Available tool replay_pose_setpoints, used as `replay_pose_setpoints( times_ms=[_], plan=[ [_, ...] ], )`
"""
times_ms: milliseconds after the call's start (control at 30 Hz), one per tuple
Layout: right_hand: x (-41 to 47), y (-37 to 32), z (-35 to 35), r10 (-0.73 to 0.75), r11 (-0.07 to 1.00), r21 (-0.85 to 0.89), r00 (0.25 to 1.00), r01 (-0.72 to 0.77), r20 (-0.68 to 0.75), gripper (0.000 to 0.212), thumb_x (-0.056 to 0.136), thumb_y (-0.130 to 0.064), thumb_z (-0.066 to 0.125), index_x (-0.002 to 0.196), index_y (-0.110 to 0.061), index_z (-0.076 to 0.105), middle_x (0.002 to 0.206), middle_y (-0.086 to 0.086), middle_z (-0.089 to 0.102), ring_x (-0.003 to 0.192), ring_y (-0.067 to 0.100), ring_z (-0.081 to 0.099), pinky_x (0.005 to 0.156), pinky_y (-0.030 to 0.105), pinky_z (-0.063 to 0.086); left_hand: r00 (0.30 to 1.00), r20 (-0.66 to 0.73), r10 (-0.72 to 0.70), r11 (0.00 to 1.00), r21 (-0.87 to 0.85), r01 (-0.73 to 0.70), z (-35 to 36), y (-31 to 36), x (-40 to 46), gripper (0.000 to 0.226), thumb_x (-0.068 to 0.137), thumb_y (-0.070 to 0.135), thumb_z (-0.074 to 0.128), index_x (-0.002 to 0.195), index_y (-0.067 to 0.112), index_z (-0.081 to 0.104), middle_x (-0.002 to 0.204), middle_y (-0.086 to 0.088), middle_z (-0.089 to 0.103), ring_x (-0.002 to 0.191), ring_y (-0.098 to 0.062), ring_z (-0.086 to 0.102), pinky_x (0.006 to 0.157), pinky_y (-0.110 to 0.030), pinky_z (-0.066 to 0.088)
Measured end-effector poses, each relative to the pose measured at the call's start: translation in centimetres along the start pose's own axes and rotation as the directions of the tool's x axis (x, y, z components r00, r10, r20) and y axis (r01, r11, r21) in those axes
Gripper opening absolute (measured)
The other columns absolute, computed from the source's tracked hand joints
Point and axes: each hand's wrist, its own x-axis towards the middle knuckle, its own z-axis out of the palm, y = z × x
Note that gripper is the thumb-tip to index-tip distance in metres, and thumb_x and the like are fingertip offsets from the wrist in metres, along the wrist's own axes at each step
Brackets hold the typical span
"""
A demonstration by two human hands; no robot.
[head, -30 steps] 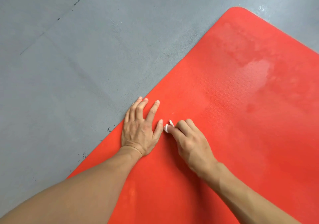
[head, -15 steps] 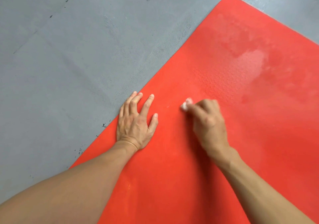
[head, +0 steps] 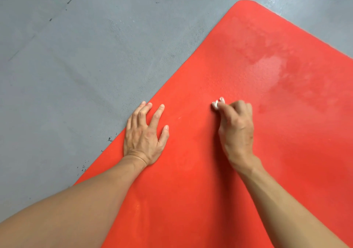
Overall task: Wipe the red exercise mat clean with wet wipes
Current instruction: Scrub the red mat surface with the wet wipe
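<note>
My left hand lies flat, fingers straight, on the mat edge; my right hand clenches a wipe, mostly hidden under curled fingers; the mat runs off frame right and below.

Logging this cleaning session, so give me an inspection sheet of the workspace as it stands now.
Surface: grey floor, scuffed, with dark specks by the mat's edge.
Job's things: red mat lying flat, with damp-looking patches toward its far corner; small white wipe wadded up on it.
Clutter: nothing seen.
Grippers: left hand flat on the mat's edge; right hand pinches the wipe.
Cables: nothing seen.
Surroundings: only floor in view.
</note>
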Motion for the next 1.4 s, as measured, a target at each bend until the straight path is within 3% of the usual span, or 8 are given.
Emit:
replay_pose_setpoints(
  times_ms=[100, 200, 400, 733, 933, 1133, 1300, 1400],
  plan=[
    [-5.0, -3.3, -0.1, -0.182, 0.98, 0.116, 0.968, 0.163, 0.172, 0.024, 0.108, -0.012, 0.051, 0.11, -0.006, 0.073, 0.083, 0.007, 0.052, 0.076, 0.026, 0.045, 0.068, 0.045, 0.044, 1.0, -0.002, 0.003, 1.0, 0.002, -0.003, -0.1, 0.0, 0.2, 0.06, 0.097, 0.047, 0.048, 0.152, 0.024, 0.052, 0.148, -0.015, 0.047, 0.149, -0.033, 0.039, 0.117, -0.052, 0.037],
    [-6.6, -2.7, -0.8, -0.423, 0.906, 0.16, 0.852, 0.392, 0.309, 0.026, 0.109, -0.015, 0.048, 0.114, -0.007, 0.072, 0.086, 0.006, 0.055, 0.074, 0.026, 0.046, 0.066, 0.044, 0.046, 1.0, -0.006, 0.002, 1.0, 0.001, -0.002, -0.1, 0.1, 0.1, 0.06, 0.097, 0.047, 0.048, 0.152, 0.024, 0.052, 0.148, -0.015, 0.047, 0.149, -0.032, 0.039, 0.118, -0.051, 0.037],
    [-1.4, 0.9, -0.4, -0.027, 0.999, 0.019, 1.0, 0.027, -0.011, 0.014, 0.103, -0.01, 0.063, 0.106, -0.007, 0.076, 0.082, 0.01, 0.053, 0.078, 0.028, 0.047, 0.068, 0.046, 0.044, 1.0, 0.001, 0.002, 1.0, -0.008, -0.002, 0.0, 0.0, 0.2, 0.06, 0.096, 0.047, 0.048, 0.151, 0.024, 0.053, 0.147, -0.014, 0.048, 0.148, -0.032, 0.04, 0.118, -0.051, 0.036],
    [-5.1, -0.9, 0.6, -0.195, 0.98, 0.057, 0.979, 0.192, 0.064, 0.017, 0.098, 0.002, 0.059, 0.107, -0.007, 0.071, 0.087, 0.008, 0.051, 0.081, 0.028, 0.045, 0.074, 0.043, 0.046, 0.996, -0.042, 0.075, 0.997, 0.031, -0.073, -0.2, -0.1, -0.2, 0.056, 0.1, 0.042, 0.047, 0.151, 0.021, 0.054, 0.148, -0.016, 0.049, 0.15, -0.034, 0.037, 0.122, -0.054, 0.032],
    [-4.8, -0.4, 0.5, -0.186, 0.975, 0.125, 0.982, 0.181, 0.025, 0.012, 0.097, -0.001, 0.063, 0.1, -0.009, 0.071, 0.086, 0.006, 0.053, 0.081, 0.029, 0.048, 0.072, 0.043, 0.048, 0.972, 0.035, 0.234, 0.969, -0.096, -0.23, 0.0, 4.1, -2.4, 0.053, 0.104, 0.036, 0.042, 0.156, 0.027, 0.047, 0.158, -0.006, 0.044, 0.155, -0.028, 0.03, 0.127, -0.052, 0.023],
    [-6.5, -1.7, 0.0, -0.116, 0.981, 0.158, 0.993, 0.116, -0.01, 0.014, 0.101, -0.009, 0.061, 0.103, -0.011, 0.075, 0.083, 0.004, 0.053, 0.08, 0.025, 0.046, 0.065, 0.044, 0.049, 0.969, 0.065, 0.239, 0.971, -0.022, -0.238, 0.0, 4.2, -3.8, 0.053, 0.104, 0.042, 0.04, 0.156, 0.034, 0.046, 0.161, -0.003, 0.043, 0.157, -0.026, 0.026, 0.128, -0.049, 0.02],
    [-9.5, -1.5, -2.1, -0.434, 0.9, 0.14, 0.881, 0.414, 0.187, 0.03, 0.111, -0.019, 0.045, 0.112, -0.01, 0.073, 0.085, 0.004, 0.053, 0.076, 0.022, 0.043, 0.067, 0.041, 0.047, 0.972, 0.063, 0.227, 0.974, -0.007, -0.227, 0.2, 4.5, -3.9, 0.056, 0.101, 0.045, 0.041, 0.155, 0.034, 0.047, 0.161, -0.003, 0.042, 0.157, -0.026, 0.026, 0.128, -0.049, 0.021],
    [-6.1, 2.6, -3.5, -0.245, 0.968, -0.043, 0.968, 0.247, 0.051, 0.02, 0.107, -0.017, 0.057, 0.108, -0.013, 0.076, 0.082, 0.006, 0.052, 0.077, 0.024, 0.044, 0.067, 0.045, 0.046, 0.976, 0.058, 0.212, 0.977, -0.012, -0.212, 0.1, 4.6, -3.8, 0.055, 0.1, 0.044, 0.042, 0.154, 0.033, 0.049, 0.159, -0.004, 0.044, 0.156, -0.026, 0.027, 0.127, -0.05, 0.021]
  ],
)
